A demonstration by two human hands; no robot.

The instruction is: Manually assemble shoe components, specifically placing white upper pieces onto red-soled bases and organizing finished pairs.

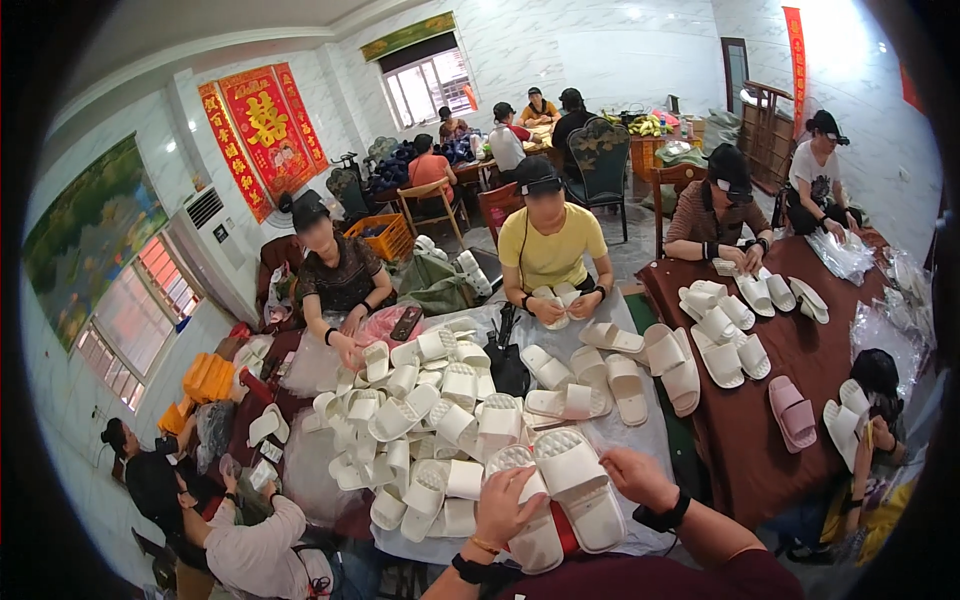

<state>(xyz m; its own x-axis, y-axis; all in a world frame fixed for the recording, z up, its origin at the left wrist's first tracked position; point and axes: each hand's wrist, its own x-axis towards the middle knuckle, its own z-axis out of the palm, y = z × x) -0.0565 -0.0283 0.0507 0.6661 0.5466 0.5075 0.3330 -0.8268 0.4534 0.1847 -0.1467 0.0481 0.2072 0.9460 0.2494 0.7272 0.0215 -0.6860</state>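
A pair of white slide slippers, a left one point(535, 545) and a right one point(580, 475), is held side by side close in front of me. My left hand point(503, 510) lies over the left slipper's strap, its fingers curled against it. At the outer edge of the right slipper, my right hand point(640, 478) grips with thumb and fingers. Something red shows between the two soles, too covered to name. Just beyond my left hand is a heap of white slippers point(400, 415). More slippers point(627, 390) lie in loose rows to the right on the plastic-covered table point(640, 450).
A black bag point(507, 365) stands past the heap, and a phone point(407, 323) rests on pink plastic point(375, 327). Co-workers sit across and on both sides. On the right, a brown-covered table point(735, 440) carries white slippers and a pink pair point(793, 412).
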